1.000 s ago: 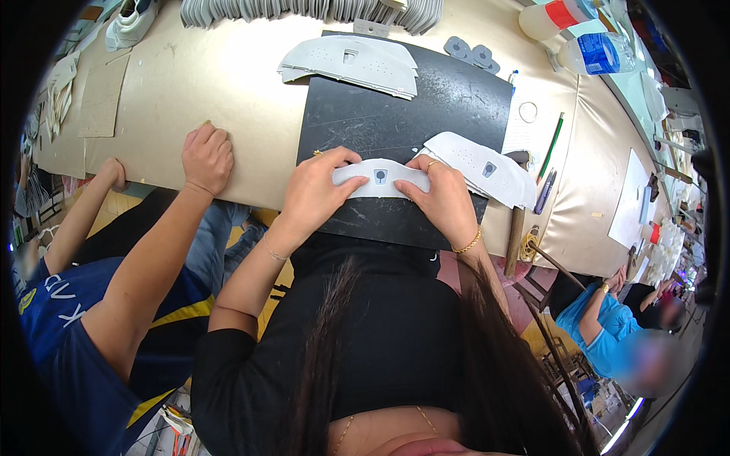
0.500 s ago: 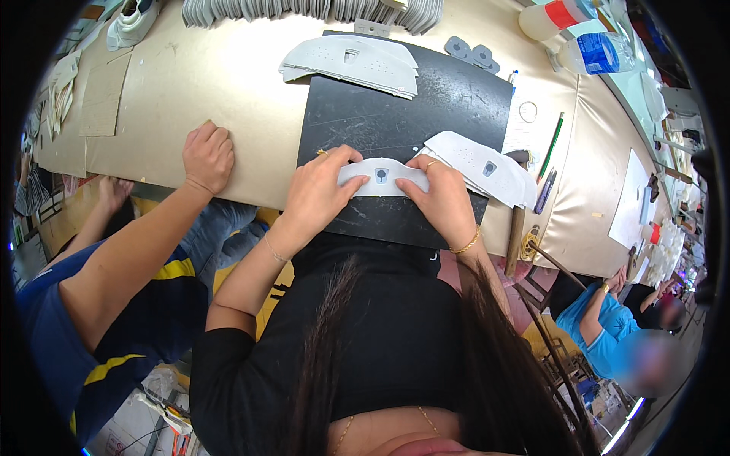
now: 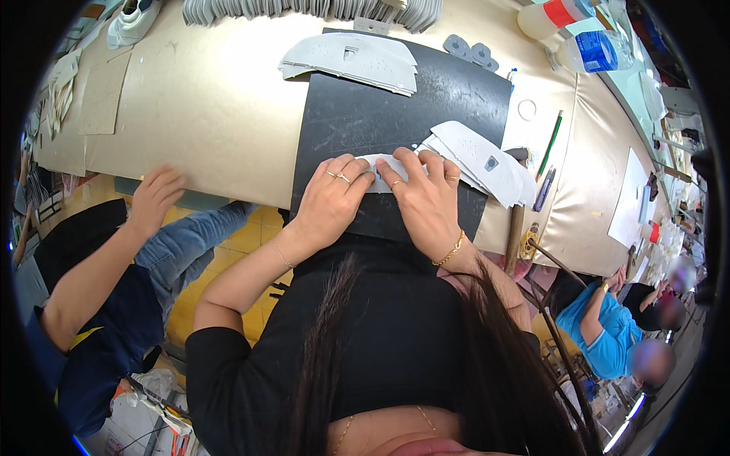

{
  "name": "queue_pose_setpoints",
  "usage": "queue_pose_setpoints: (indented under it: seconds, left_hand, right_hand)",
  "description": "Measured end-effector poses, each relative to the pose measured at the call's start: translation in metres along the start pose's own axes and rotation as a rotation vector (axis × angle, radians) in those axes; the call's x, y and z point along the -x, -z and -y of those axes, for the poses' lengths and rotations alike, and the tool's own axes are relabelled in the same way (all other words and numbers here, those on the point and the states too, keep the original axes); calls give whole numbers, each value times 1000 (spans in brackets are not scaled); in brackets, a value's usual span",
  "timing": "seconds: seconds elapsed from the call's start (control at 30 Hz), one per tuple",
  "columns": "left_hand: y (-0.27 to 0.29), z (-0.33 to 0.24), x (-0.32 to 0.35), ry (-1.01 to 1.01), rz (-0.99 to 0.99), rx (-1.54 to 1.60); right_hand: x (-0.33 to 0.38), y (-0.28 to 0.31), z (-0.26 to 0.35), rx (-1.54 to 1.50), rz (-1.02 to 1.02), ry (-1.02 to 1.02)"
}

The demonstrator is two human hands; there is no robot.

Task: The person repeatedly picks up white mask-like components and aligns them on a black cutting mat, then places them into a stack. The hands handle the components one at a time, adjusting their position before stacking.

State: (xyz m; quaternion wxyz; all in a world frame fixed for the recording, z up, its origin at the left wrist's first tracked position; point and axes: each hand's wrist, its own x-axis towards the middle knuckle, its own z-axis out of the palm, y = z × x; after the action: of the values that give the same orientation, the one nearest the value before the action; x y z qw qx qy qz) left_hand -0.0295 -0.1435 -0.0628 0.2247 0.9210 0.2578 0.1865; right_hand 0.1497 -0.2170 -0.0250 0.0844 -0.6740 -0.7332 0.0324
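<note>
Both my hands press flat on one white cut fabric piece (image 3: 382, 164) that lies on a black work mat (image 3: 365, 114). My left hand (image 3: 332, 197) covers its left end, my right hand (image 3: 426, 199) its right end, fingers spread over it. Just right of my right hand lies a stack of similar white pieces (image 3: 479, 158). Another stack of white pieces (image 3: 351, 59) rests at the mat's far edge.
A person in dark blue at my left has a hand (image 3: 154, 197) on the beige table's (image 3: 198, 114) near edge. A green pencil (image 3: 550, 144), pens (image 3: 542, 190) and a plastic bottle (image 3: 597, 50) lie to the right. Another person in light blue (image 3: 604, 328) sits at lower right.
My hands slid together over the white piece, hiding more of it. The neighbour's hand has drawn back from the tabletop to its near edge, and that person has leaned away to the left.
</note>
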Motion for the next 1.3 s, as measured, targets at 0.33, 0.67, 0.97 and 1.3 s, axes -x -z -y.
queue_pose_setpoints:
  seconds: [0.33,0.67,0.97,1.3]
  left_hand:
    - [6,-11,13,-90,64,-203]
    - [67,40,-60,291,167,494]
    - [51,112,-126,174,-29,-329]
    - [38,75,-132,218,-150,-657]
  right_hand:
    - [-3,-5,-14,-164,-5,-9]
    - [-7,4,-20,-325,41,-164]
    - [30,80,-89,-241,-85,-513]
    - [-130,-8,-190,-27,-152,12]
